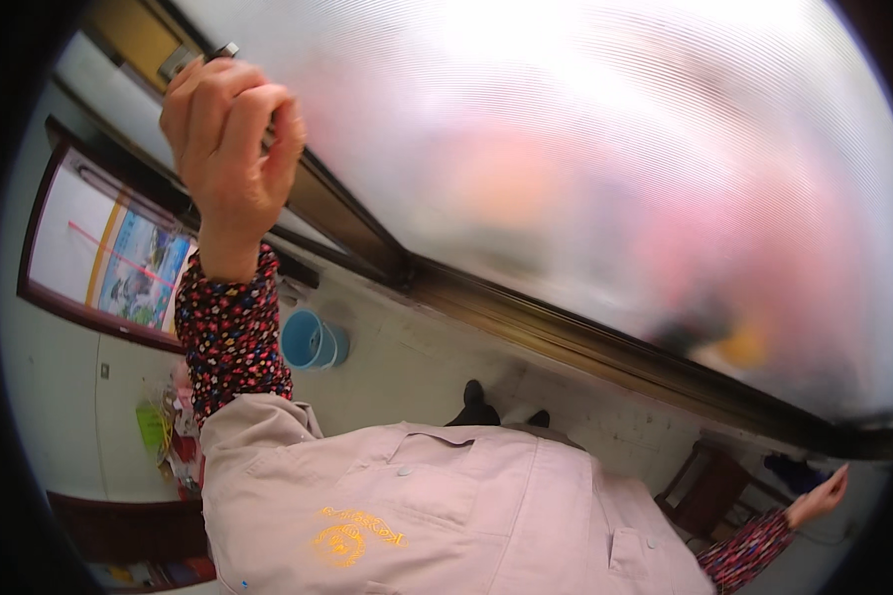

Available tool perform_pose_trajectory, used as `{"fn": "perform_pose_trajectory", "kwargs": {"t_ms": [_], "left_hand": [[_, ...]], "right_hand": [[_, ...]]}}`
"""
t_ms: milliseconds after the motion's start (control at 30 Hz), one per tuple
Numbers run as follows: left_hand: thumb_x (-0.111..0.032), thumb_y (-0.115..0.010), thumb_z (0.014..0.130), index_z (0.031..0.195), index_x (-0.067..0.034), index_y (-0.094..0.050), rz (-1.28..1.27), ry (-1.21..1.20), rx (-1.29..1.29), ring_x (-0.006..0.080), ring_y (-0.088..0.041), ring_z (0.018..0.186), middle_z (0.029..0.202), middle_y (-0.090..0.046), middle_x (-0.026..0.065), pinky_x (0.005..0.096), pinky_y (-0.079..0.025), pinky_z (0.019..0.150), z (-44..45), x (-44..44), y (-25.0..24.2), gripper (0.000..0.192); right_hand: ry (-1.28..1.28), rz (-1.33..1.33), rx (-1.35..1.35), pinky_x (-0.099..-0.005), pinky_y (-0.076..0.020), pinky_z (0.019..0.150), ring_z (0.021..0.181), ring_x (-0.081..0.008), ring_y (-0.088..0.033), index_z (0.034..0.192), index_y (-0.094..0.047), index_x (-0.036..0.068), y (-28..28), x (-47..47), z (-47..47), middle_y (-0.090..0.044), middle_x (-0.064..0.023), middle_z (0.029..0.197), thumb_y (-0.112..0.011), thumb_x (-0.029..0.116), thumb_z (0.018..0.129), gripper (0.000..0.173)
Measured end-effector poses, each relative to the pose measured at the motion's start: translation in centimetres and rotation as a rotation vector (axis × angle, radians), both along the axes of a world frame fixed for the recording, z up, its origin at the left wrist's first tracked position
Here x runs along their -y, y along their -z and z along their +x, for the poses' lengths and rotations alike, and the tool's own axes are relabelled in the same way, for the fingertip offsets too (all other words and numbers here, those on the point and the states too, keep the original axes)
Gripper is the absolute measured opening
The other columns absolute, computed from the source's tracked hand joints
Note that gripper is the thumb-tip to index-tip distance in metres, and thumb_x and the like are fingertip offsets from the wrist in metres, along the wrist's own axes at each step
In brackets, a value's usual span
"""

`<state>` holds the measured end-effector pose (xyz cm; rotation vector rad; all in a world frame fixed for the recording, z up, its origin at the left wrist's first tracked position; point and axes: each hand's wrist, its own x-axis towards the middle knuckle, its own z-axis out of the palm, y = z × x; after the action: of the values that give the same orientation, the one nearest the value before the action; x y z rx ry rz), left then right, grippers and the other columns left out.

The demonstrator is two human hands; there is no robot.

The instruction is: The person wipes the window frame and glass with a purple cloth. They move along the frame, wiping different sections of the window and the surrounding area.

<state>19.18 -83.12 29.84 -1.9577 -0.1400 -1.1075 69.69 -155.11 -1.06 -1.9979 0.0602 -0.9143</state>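
My left hand (231,141) is raised at the upper left with its fingers curled at the metal frame (350,216) of a ribbed, translucent window pane (565,163). A small metal fitting (227,50) shows just past its knuckles; what lies inside the fingers is hidden. At the lower right my right hand (820,497) hangs near the lower corner of the frame, small in view, its fingers bent together. Whether it holds anything cannot be made out. Blurred pink, orange and yellow shapes show through the pane.
A blue bucket (314,341) stands on the floor below my left arm. A dark-framed picture or window (141,268) is at the left, above a green item (149,426) and mixed bags. A wooden chair (707,487) stands at the lower right.
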Motion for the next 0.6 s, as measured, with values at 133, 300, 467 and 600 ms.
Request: {"fn": "perform_pose_trajectory", "kwargs": {"t_ms": [133,300,467,600], "left_hand": [[-0.007,-0.079,0.082,0.091,-0.011,-0.07,-0.026,0.061,0.017,0.0297,-0.064,0.108,0.107,-0.067,0.0051,0.0448,-0.049,0.102,0.1,1.0,0.3,0.013],[-0.008,-0.073,0.091,0.1,-0.007,-0.069,-0.164,0.359,0.006,0.0327,-0.065,0.105,0.111,-0.067,0.0113,0.0387,-0.057,0.085,-4.2,3.6,3.2,0.011],[-0.005,-0.072,0.087,0.1,-0.006,-0.068,-0.643,0.2,0.121,0.0327,-0.065,0.103,0.109,-0.067,0.0099,0.0431,-0.054,0.087,-6.0,5.1,10.6,0.013],[-0.002,-0.072,0.083,0.098,-0.005,-0.068,-0.916,0.221,0.243,0.0346,-0.065,0.102,0.107,-0.066,0.0112,0.0436,-0.053,0.086,-5.8,7.1,16.4,0.016]], "right_hand": [[-0.071,0.071,0.087,-0.0319,-0.055,0.095,0.106,-0.0205,-0.068,0.124,-0.07,-0.007,-4.2,-10.3,-12.5,-0.071,-0.0139,0.12,-0.057,0.026,0.111,0.038],[-0.374,0.3,0.315,-0.0371,-0.0473,0.099,0.103,-0.0227,-0.058,0.119,-0.061,-0.005,-10.9,-25.4,-23.0,-0.062,-0.0102,0.11,-0.047,0.016,0.111,0.026],[-0.844,0.037,0.573,-0.0375,-0.0451,0.085,0.091,-0.0248,-0.056,0.112,-0.056,0.001,-13.2,-38.0,-30.2,-0.061,-0.0155,0.105,-0.053,0.017,0.104,0.019],[-1.592,-0.151,0.426,-0.0394,-0.0594,0.092,0.103,-0.0328,-0.071,0.119,-0.066,0.001,-12.8,-47.9,-34.4,-0.067,-0.0208,0.123,-0.072,-0.007,0.086,0.034]]}}
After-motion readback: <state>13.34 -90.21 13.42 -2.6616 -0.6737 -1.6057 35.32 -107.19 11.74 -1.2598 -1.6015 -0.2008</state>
